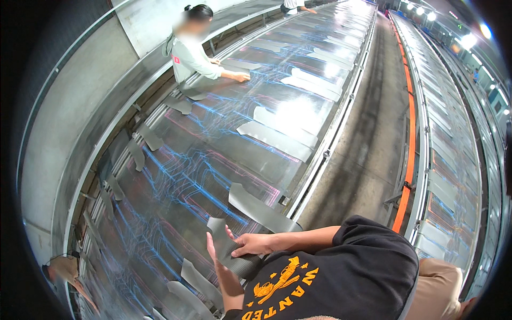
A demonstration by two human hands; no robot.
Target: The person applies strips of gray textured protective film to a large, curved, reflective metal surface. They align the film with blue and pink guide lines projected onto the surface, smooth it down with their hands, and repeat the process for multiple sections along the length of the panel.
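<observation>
In front of my chest I hold a dark grey cut fabric panel [223, 241], with its upper end bent up. My left hand [212, 248] supports it from behind and below, partly hidden by the panel, with fingertips showing past its edges. From the right, my right hand [253, 244] pinches the same panel, thumb on its face. Beneath is a long, shiny table [160, 200] marked with blue and pink outlines. Just beyond my right hand a light grey panel [261, 209] lies flat near the table's edge.
Across the table a co-worker [193, 56] reaches over grey panels. Another person [66, 269] leans in at lower left, and one [292, 6] stands far off. More grey panels [277, 140] lie along the table. Beyond the aisle [354, 160], an orange strip [408, 138] edges a second table.
</observation>
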